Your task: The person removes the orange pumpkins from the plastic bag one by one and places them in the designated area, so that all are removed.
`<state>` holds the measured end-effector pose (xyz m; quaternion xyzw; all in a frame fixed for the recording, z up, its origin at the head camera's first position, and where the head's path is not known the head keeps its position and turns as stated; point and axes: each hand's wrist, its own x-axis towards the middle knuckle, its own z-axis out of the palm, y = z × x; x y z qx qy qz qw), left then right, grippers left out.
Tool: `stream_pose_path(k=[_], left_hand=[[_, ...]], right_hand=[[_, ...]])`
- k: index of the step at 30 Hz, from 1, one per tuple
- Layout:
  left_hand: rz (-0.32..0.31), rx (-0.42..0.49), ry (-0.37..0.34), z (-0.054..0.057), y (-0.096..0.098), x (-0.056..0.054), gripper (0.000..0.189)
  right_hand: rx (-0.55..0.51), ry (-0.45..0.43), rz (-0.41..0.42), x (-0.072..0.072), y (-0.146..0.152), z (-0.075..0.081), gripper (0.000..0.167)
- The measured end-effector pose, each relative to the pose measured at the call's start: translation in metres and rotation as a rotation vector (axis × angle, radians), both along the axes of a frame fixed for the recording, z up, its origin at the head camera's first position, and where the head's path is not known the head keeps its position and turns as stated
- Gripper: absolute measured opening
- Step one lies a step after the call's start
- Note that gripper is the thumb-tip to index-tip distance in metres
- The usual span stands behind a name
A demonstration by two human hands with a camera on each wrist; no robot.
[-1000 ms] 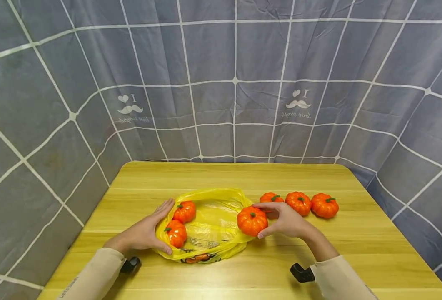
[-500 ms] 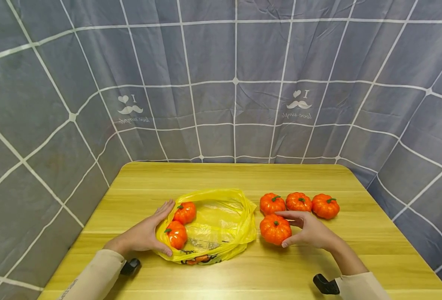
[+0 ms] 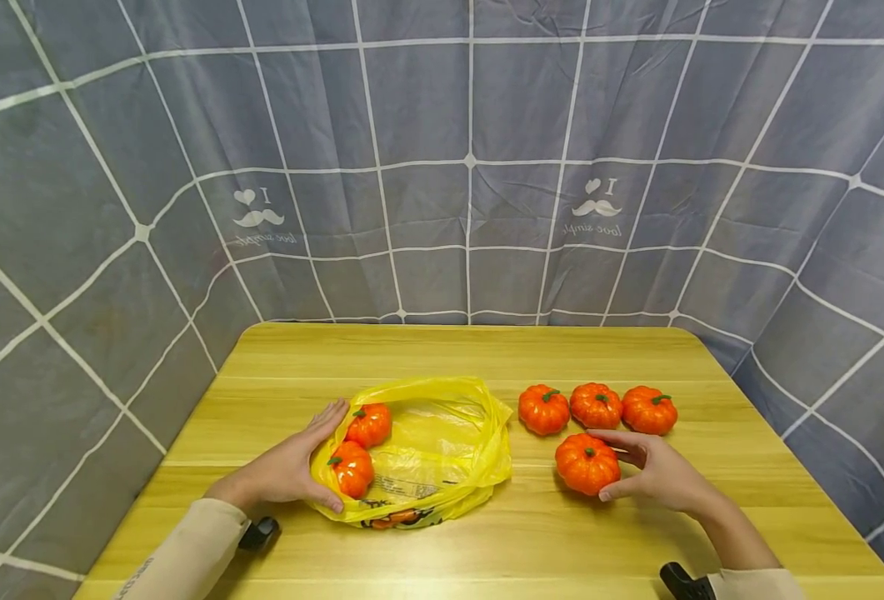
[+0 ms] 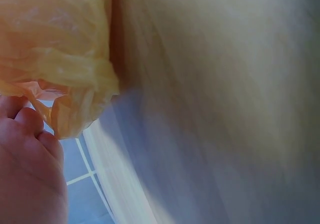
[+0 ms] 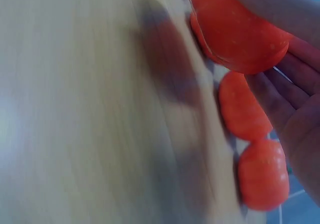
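Note:
A yellow plastic bag (image 3: 434,450) lies on the table with its mouth spread wide, two small orange pumpkins inside at the left: one farther back (image 3: 370,426), one nearer (image 3: 352,470). My left hand (image 3: 284,462) holds the bag's left side, its thumb at the near edge and fingers at the far one. The left wrist view shows finger knuckles (image 4: 30,121) against the crumpled plastic. My right hand (image 3: 659,473) grips another orange pumpkin (image 3: 587,465) between thumb and fingers, right of the bag. In the right wrist view that pumpkin (image 5: 240,29) hangs above the table, its shadow apart from it.
Behind the right hand stand three more pumpkins in a row: left (image 3: 543,409), middle (image 3: 596,406) and right (image 3: 650,410). They rest on the wooden table (image 3: 442,354). A grey curtain (image 3: 427,208) with white lines surrounds its back and sides.
My right hand has moved right with its pumpkin, from the bag's right edge to in front of the row. The left hand and the bag have stayed in place.

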<state>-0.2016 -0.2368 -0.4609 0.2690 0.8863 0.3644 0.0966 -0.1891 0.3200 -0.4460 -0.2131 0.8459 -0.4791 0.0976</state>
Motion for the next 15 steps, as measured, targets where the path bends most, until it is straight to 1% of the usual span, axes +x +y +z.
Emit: stream_pose_path(k=[5, 8, 11, 15], left_hand=[[-0.008, 0.005, 0.004, 0.000, 0.001, -0.001, 0.139], [-0.010, 0.004, 0.005, 0.000, 0.001, -0.001, 0.140], [-0.010, 0.000, 0.008, 0.001, 0.002, 0.000, 0.140], [-0.015, -0.003, 0.011, 0.002, 0.003, -0.001, 0.140]], right_hand=[[0.005, -0.007, -0.047, 0.006, 0.020, 0.002, 0.076], [-0.004, 0.018, -0.071, 0.010, 0.030, 0.000, 0.076], [-0.016, 0.053, -0.081, 0.014, 0.038, -0.003, 0.075], [-0.021, 0.078, -0.101, 0.017, 0.047, -0.006, 0.075]])
